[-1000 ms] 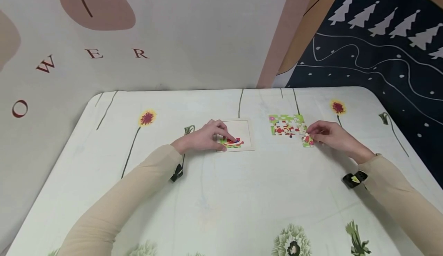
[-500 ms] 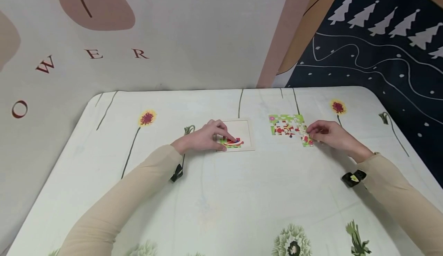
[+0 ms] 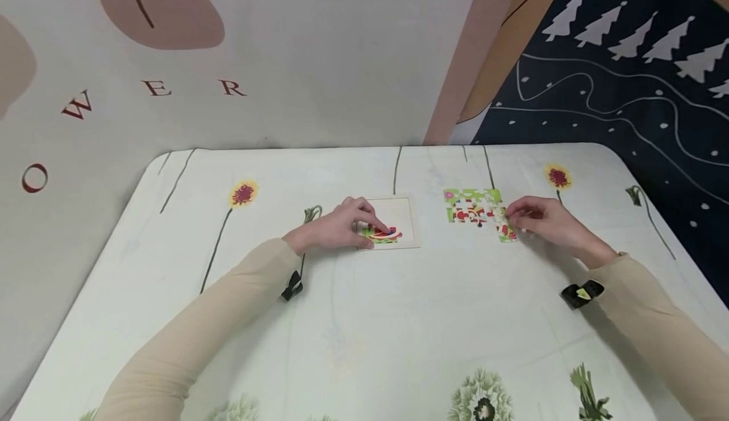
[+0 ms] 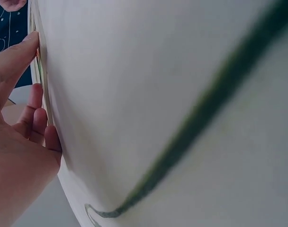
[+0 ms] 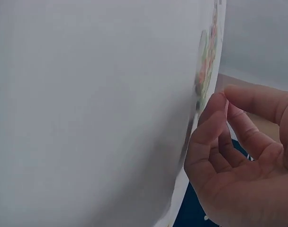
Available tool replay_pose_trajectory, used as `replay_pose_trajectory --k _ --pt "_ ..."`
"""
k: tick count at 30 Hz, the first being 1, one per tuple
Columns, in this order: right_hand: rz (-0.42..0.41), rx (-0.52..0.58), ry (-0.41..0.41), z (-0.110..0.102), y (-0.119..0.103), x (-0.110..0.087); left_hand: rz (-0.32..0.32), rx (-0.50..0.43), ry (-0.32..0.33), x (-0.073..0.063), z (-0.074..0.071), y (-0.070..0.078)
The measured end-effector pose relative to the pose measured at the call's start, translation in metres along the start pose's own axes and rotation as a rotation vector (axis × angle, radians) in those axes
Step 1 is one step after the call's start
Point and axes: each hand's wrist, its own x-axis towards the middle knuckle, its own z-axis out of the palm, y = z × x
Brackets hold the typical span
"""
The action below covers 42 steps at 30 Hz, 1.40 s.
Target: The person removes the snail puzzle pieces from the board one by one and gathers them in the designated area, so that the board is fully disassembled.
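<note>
A pale wooden puzzle tray [image 3: 405, 208] lies at the table's middle, with a few coloured pieces [image 3: 383, 235] set in its near left corner. My left hand [image 3: 373, 226] rests on those pieces with its fingertips; in the left wrist view the fingers [image 4: 25, 52] lie along the tray's edge. To the right lies a green and red cluster of joined pieces [image 3: 473, 207]. At its near right corner my right hand [image 3: 510, 219] pinches a green and red piece [image 3: 506, 231]. The right wrist view shows thumb and forefinger [image 5: 219, 106] meeting at the tip.
The table wears a white cloth [image 3: 364, 320] printed with flowers and stems. A wall hanging with letters rises behind the far edge, and a dark cloth with white trees [image 3: 621, 79] hangs at the right. Both arms wear beige sleeves with black wrist cameras [image 3: 581, 294].
</note>
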Motion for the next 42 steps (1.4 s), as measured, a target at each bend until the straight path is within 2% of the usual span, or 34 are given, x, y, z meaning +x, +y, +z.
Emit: replay_pose_trajectory --k 8,18,26,32,42 --pt "-0.043 0.015 0.011 0.011 -0.014 0.006 -0.002 0.021 -0.008 -0.001 0.0 0.002" --pt "-0.129 0.102 -0.041 0.034 -0.036 0.022 0.006 0.009 0.005 -0.005 -0.001 0.002" --pt "-0.207 0.138 -0.062 0.049 -0.052 0.033 -0.002 0.007 0.049 -0.01 -0.006 -0.002" --pt "-0.245 0.145 -0.073 0.062 -0.062 0.04 -0.002 -0.001 0.045 -0.007 -0.008 -0.004" --pt "-0.297 0.123 -0.139 0.082 -0.077 0.052 -0.025 -0.059 0.035 -0.007 -0.008 -0.012"
